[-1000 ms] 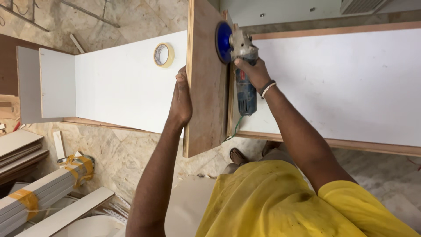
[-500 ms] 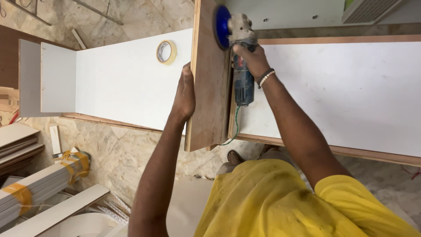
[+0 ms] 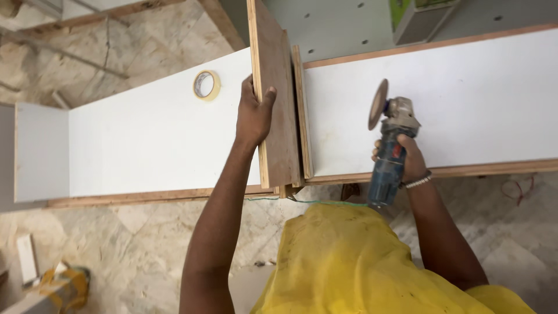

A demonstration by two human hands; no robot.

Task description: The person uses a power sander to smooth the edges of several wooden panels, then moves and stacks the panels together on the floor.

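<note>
My left hand (image 3: 254,114) grips the left edge of a brown plywood board (image 3: 278,87) that stands on edge across a long white laminated panel (image 3: 157,134). My right hand (image 3: 410,159) holds a blue angle grinder (image 3: 387,152) by its body, its round disc (image 3: 378,104) lifted off and to the right of the board. A second thin wood strip (image 3: 301,110) stands just right of the board.
A roll of tape (image 3: 206,85) lies on the white panel left of the board. A green cord (image 3: 314,201) trails under the panel's front edge. Marble floor lies below, with taped wood pieces (image 3: 58,285) at the lower left. A green box (image 3: 415,17) sits at the top.
My right hand has pulled the grinder away from the plywood board, down and to the right. My view has moved closer. My left hand still holds the board's edge.
</note>
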